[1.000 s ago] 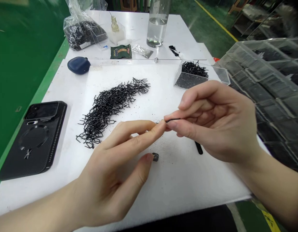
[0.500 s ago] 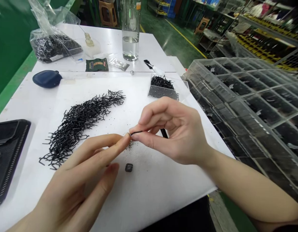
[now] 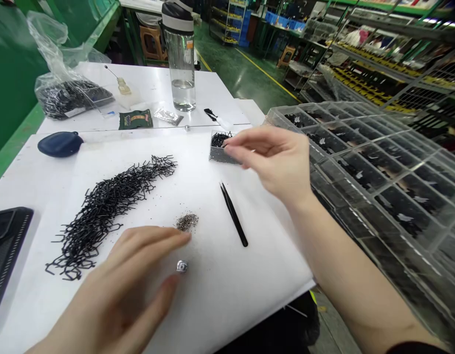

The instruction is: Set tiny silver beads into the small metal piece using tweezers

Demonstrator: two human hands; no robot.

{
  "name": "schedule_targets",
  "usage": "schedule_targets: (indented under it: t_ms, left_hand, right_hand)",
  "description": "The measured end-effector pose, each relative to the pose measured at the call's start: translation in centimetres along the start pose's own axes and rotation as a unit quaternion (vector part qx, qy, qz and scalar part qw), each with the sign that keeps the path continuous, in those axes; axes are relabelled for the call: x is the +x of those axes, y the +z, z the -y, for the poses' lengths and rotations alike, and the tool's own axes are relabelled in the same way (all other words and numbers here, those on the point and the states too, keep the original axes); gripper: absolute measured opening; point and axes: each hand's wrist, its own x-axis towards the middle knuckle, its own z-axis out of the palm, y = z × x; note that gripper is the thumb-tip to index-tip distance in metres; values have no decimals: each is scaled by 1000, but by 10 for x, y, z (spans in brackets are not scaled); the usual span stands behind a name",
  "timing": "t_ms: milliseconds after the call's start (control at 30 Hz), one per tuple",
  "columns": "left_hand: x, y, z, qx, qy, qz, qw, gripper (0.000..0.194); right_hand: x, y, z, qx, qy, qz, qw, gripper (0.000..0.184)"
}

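My left hand hovers low over the white table, thumb apart from the fingers, holding nothing. Close to its thumb tip lies a small shiny square metal piece. Just beyond its fingertips is a little heap of brownish grains. My right hand is pinched at the edge of a clear plastic box of short black bent pieces; whatever its fingertips hold is too small to make out. Black tweezers lie between the hands. Left of them spreads a long pile of bent black wire-like pieces.
A blue rubber blower bulb, green packet, clear bag of black pieces and water bottle stand toward the back. Stacked compartment trays line the right side. A black device lies at left.
My right hand has left my left hand and moved forward to the clear box, taking the thin black piece from their shared pinch. My left fingers have parted. The tweezers are now uncovered.
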Motion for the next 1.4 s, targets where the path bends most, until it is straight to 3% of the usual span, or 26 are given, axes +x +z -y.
schedule_targets:
  t_ms: [133,333,433,533,600,633,700,733,800,900,967,1067,1167,1267,1400]
  left_hand:
    - [1,3,-8,68,15,54,996,47]
    - [6,5,4,78,54,35,995,44]
    - [7,5,10,59,74,32,995,39]
    - [5,5,11,73,34,25,996,24]
    - [3,5,9,86,7,28,996,14]
    - [2,5,8,89,-1,33,995,11]
    - [2,4,5,89,2,43,995,7]
    - [2,4,3,89,5,48,995,7]
    - [3,3,-1,93,11,50,994,10]
    - [5,3,-8,93,9,40,995,16]
    - [5,4,-12,91,-1,33,995,16]
    - [5,6,-14,89,-7,23,996,19]
    - [5,7,-13,80,7,6,997,18]
    - [7,7,-11,87,16,12,996,14]
    - [7,7,-11,110,-5,11,994,8]
  right_hand:
    - [22,-28,-27,-107,11,-78,991,9]
    - [24,-29,-48,-212,47,-54,975,9]
    - [28,-35,-34,-221,55,-51,972,13]
    - [27,-43,2,-223,55,-51,972,20]
    - [16,-42,28,-229,80,11,970,15]
    - [8,-39,38,-240,113,84,960,15]
    - [-11,-28,49,-265,167,226,923,22]
    - [-20,-22,50,-282,175,268,905,24]
    - [-33,-13,46,-305,177,314,882,29]
    - [-35,-8,38,-305,164,350,870,29]
    - [-27,-10,37,-247,162,361,884,17]
    - [-17,-10,34,-15,199,312,929,9]
    - [-21,-6,24,174,235,289,911,25]
    - [-33,-1,15,225,260,318,883,18]
    - [-46,5,17,171,224,292,914,5]
